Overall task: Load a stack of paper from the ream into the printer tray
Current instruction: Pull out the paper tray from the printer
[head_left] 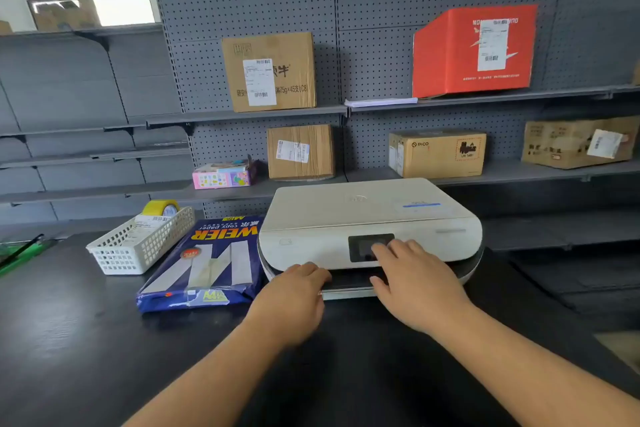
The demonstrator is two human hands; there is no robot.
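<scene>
Reaching under the front of the printer [370,218], both hands sit at the paper tray [346,293], whose pale lip shows just proud of the housing. The left hand [294,302] has its fingers curled onto the tray edge, though whether they grip it or only touch I cannot tell; the right hand [415,284] lies flat and spread, fingers apart, holding nothing, its fingertips near the dark display [367,248]. The step in hand looks like drawing the tray out, and it would go best with an even pull from both sides, straight toward the body, so the drawer does not skew (the printer may need steadying with the free palm). The ream [207,260] lies just beside the printer on its left, still in its blue wrapper, torn at the near end. The bench [86,340] is dark and matte, with a white basket [138,246] holding a tape roll [161,208] beyond the ream. Behind stand grey pegboard shelves [242,114] with cardboard boxes [270,71] and a red box [474,50].
</scene>
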